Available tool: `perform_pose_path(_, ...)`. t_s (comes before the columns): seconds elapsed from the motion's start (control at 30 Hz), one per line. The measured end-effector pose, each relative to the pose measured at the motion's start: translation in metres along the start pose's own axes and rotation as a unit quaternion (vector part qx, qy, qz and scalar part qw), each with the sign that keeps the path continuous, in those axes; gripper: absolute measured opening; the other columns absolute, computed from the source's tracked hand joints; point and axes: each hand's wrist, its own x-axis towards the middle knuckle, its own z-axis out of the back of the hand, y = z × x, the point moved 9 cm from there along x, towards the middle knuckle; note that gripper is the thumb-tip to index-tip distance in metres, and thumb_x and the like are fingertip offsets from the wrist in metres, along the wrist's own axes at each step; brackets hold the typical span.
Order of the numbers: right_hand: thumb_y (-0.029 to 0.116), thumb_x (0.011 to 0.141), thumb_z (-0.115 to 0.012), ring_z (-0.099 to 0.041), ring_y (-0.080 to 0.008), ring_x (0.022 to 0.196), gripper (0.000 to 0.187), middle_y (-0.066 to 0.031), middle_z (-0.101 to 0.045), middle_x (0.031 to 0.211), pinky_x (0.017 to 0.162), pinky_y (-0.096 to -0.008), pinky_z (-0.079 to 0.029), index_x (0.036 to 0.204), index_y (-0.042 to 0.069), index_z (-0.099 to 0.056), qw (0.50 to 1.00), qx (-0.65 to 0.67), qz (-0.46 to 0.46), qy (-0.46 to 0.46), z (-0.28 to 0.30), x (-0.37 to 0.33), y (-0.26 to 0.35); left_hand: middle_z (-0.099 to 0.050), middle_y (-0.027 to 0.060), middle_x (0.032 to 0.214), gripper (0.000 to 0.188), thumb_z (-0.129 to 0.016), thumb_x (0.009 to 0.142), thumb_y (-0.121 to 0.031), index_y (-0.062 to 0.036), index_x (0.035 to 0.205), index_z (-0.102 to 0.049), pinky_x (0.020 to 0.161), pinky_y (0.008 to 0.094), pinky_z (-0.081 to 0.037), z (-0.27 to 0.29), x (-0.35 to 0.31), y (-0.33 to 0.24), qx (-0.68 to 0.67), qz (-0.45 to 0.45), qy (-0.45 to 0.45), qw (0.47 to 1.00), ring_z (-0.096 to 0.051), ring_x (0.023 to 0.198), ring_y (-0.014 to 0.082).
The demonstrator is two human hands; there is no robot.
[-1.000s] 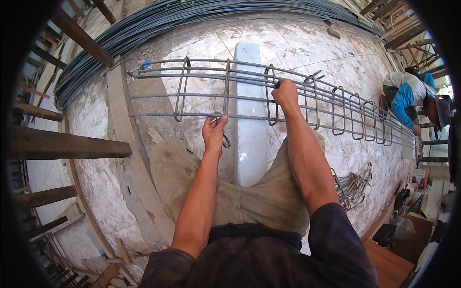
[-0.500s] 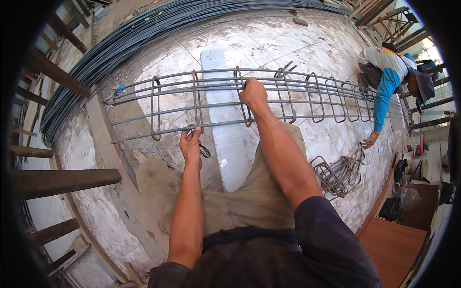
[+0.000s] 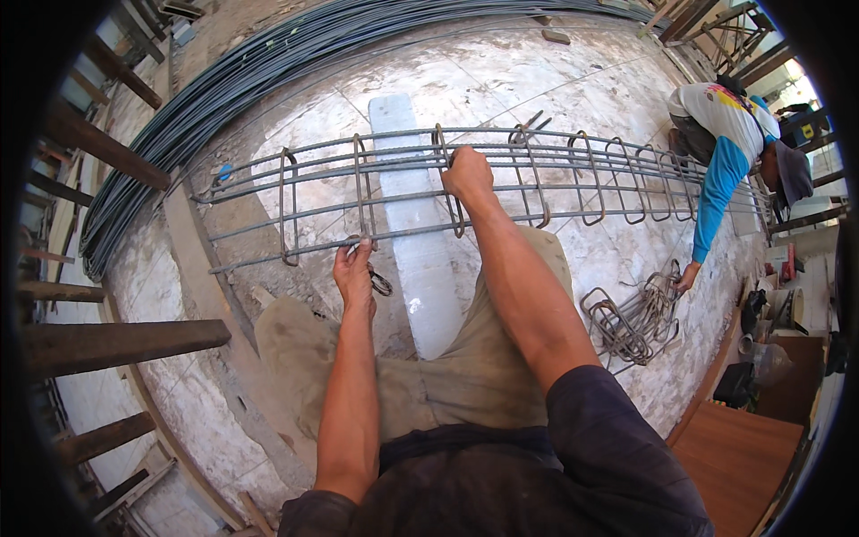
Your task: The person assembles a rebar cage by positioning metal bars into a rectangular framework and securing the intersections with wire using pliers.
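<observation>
rebar cage (image 3: 538,187) runs l to r ahead, over pale slab (image 3: 422,277). l hand (image 3: 355,271) grasps dk wire loop (image 3: 381,285), fingertips (image 3: 364,244) at lower bar (image 3: 412,233). r hand (image 3: 467,174) is clenched at 3rd stirrup (image 3: 459,221) from l, can't tell on what. co-worker's hand (image 3: 687,277) at stirrup pile (image 3: 626,333).

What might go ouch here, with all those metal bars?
The right hand is curled against a metal hoop, so its fingers might get pinched. Bare bar ends stick out left of the left hand and could scratch it. Someone might trip on the loose pile of bent metal on the floor.
</observation>
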Motion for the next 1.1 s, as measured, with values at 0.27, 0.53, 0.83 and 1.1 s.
perform_pose_path(0.27,0.007,0.077,-0.073,-0.074,-0.0405,0.104,0.024,-0.025,-0.076,0.105,0.092,-0.0468,-0.058,0.1,0.002,-0.078,1.0,0.006,0.013,-0.025,0.001,0.004,-0.002,-0.067,-0.0022,0.085,0.034,-0.08,0.097,-0.024,-0.0069,0.121,-0.062,0.056,0.0203,-0.036,-0.002,0.001,0.001,0.005,-0.002,-0.008,1.0,-0.046,0.063,0.0036)
perform_pose_path(0.53,0.01,0.081,-0.076,-0.072,-0.0399,0.112,0.028,-0.0245,-0.075,0.113,0.096,-0.048,-0.058,0.107,0.0,-0.074,1.0,-0.001,0.008,0.002,-0.004,0.006,-0.005,-0.073,0.0016,0.098,0.037,-0.082,0.095,-0.026,-0.0066,0.119,-0.064,0.067,0.0232,-0.039,-0.002,-0.001,0.003,-0.001,0.004,-0.001,1.0,-0.056,0.079,0.0058)
perform_pose_path(0.83,0.038,0.088,-0.077,-0.072,-0.0484,0.092,0.044,-0.0325,-0.073,0.091,0.088,-0.05,-0.057,0.103,-0.004,-0.077,0.964,0.13,0.223,0.055,-0.048,-0.061,0.09,-0.072,0.0009,0.094,0.031,-0.081,0.096,-0.026,-0.0083,0.115,-0.064,0.064,0.0221,-0.037,-0.003,-0.002,-0.002,-0.005,-0.001,-0.001,1.0,-0.048,0.071,0.0045)
perform_pose_path(1.1,0.027,0.081,-0.084,-0.076,-0.0394,0.085,0.036,-0.0271,-0.075,0.086,0.08,-0.0441,-0.06,0.092,-0.006,-0.076,0.966,0.13,0.216,0.055,-0.099,-0.074,0.11,-0.073,0.0008,0.099,0.033,-0.081,0.095,-0.022,-0.0077,0.119,-0.065,0.067,0.0233,-0.039,-0.003,-0.002,-0.006,0.001,-0.011,0.015,1.0,-0.054,0.078,0.0054)
